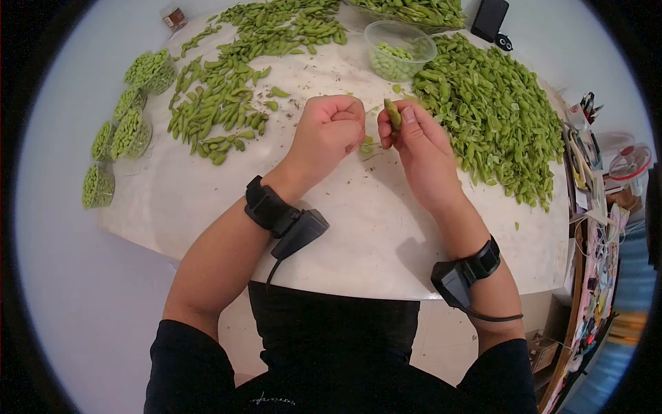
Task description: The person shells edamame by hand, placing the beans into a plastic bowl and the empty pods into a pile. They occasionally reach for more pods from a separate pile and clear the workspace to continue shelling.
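The person wears a black short-sleeved fabric shirt (338,383) with small white script lettering (272,399) across its front, the sleeves (498,372) ending near the elbows. Black fabric straps (264,205) circle both wrists, each carrying a dark, angular, wedge-like plastic box (303,232) with a thin black cable (493,318).

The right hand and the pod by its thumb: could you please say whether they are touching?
Touching: the head view shows the pod pinched in the right hand.
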The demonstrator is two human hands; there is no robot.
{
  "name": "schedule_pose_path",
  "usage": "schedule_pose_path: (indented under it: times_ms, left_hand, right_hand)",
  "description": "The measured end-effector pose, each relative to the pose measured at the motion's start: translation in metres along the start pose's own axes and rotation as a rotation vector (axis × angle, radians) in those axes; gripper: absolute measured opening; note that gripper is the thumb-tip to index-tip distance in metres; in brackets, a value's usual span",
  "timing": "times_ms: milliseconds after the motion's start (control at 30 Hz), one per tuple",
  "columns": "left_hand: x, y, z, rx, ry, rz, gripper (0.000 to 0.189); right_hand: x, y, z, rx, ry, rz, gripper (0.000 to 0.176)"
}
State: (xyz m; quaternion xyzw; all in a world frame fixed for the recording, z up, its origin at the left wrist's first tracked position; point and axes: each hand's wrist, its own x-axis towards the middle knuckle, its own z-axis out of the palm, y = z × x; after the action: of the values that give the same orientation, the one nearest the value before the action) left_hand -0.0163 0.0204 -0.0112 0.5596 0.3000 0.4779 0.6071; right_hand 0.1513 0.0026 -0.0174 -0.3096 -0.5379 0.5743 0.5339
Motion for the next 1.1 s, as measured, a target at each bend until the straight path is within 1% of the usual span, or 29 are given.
schedule_pose_path:
  times_ms: [167,267,367,567,667,1100]
  left_hand:
    - [0.0,0.0,-0.002,0.065,-0.042,0.081,0.013]
    - [0.0,0.0,0.001,-0.056,-0.037,0.075,0.011]
    - [0.001,-0.001,0.006,-0.198,-0.003,0.112,0.008]
    - [-0.001,0.004,0.007,0.008,-0.007,0.097,0.014]
    - [-0.002,0.007,0.01,0.054,0.022,0.1,0.013]
    - [-0.002,0.007,0.009,0.058,0.031,0.104,0.011]
  right_hand:
    - [-0.002,0.001,0.003,-0.044,-0.006,0.025,0.029]
    - [-0.002,0.002,0.003,-0.042,-0.002,0.027,0.028]
    - [-0.002,0.002,0.002,-0.061,-0.001,0.014,0.028]
    - [-0.002,0.0,0.003,-0.187,0.005,-0.062,0.027]
    - [-0.002,0.001,0.002,-0.264,0.01,-0.109,0.027]
    - [-0.002,0.002,0.004,-0.371,0.081,-0.142,0.025]
